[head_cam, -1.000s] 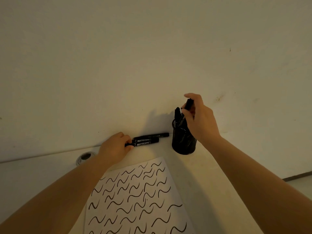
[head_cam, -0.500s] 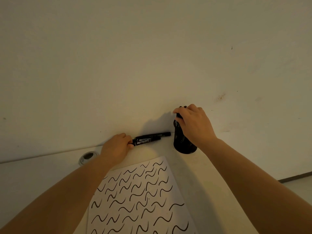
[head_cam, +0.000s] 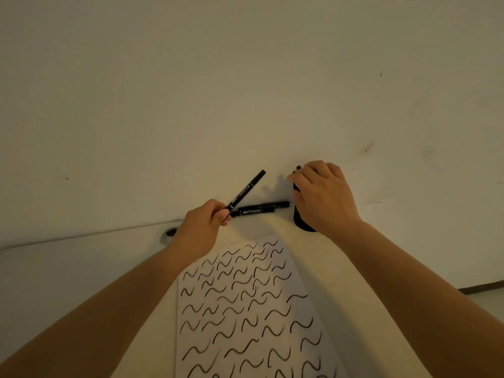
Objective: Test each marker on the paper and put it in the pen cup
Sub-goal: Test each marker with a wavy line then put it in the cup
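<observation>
Pen cup [head_cam: 301, 223] mostly hidden behind right hand [head_cam: 324, 197].

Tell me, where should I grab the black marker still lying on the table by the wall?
Pinch the black marker around the middle of its barrel, coming down from above. It lies flat along the white wall, so no fingers fit behind it, and the left hand crowds its left end.

You had a pale desk [head_cam: 68, 268] running up against an off-white wall [head_cam: 245, 91] that carried a brownish smudge [head_cam: 366, 147] and a few dark specks, with a round cable grommet [head_cam: 168, 233] set near the desk's back edge.
</observation>
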A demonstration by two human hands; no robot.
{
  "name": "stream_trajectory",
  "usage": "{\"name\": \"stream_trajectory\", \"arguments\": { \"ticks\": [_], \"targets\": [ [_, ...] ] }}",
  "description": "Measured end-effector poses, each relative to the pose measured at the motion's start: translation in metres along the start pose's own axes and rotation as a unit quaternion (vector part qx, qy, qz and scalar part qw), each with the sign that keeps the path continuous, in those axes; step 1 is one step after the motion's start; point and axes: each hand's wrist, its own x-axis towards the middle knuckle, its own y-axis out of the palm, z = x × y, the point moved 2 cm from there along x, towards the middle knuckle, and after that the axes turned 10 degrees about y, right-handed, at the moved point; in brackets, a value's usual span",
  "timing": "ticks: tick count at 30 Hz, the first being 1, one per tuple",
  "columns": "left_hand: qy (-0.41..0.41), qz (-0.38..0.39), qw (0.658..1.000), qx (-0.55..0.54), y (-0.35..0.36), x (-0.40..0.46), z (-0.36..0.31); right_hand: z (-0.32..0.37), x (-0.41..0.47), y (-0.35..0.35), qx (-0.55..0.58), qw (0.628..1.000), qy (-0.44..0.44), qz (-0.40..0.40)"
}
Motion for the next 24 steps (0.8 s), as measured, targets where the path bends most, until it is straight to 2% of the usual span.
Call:
{"name": "stream_trajectory", "arguments": {
  "ticks": [2,5,7,9,11,13,17,21,22,24],
  "targets": [
    [0.000,-0.015,0.998,-0.057,-0.004,-0.023,-0.016,0.019,-0.018,-0.014,0.051,0.998,0.027,0.013],
    [0.022,-0.009,0.997,-0.080,-0.006,-0.060,-0.036,0.051,-0.053,-0.031,0.199,0.965,0.134,0.111],
    [0.030,0.006,0.996,-0.083,-0.005,-0.085,-0.046,0.072,-0.076,-0.039,0.307,0.912,0.205,0.179],
    [0.056,0.018,0.996,-0.060,-0.005,-0.110,-0.055,0.094,-0.097,-0.049,0.418,0.842,0.269,0.211],
    [0.099,0.033,0.994,-0.027,-0.006,-0.132,-0.066,0.114,-0.115,-0.058,0.496,0.782,0.313,0.211],
    [0.133,0.034,0.990,0.001,-0.009,-0.154,-0.073,0.131,-0.130,-0.066,0.538,0.743,0.345,0.199],
    [0.139,0.036,0.990,0.002,-0.014,-0.197,-0.080,0.151,-0.155,-0.081,0.561,0.722,0.366,0.175],
    [0.084,0.087,0.990,-0.070,-0.013,-0.228,-0.077,0.168,-0.181,-0.090,0.559,0.720,0.370,0.181],
    [0.068,0.111,0.988,-0.086,-0.015,-0.233,-0.073,0.165,-0.184,-0.091,0.572,0.697,0.401,0.163],
    [0.037,0.155,0.982,-0.100,-0.023,-0.243,-0.063,0.150,-0.186,-0.097,0.619,0.609,0.486,0.100]
  ]
}}
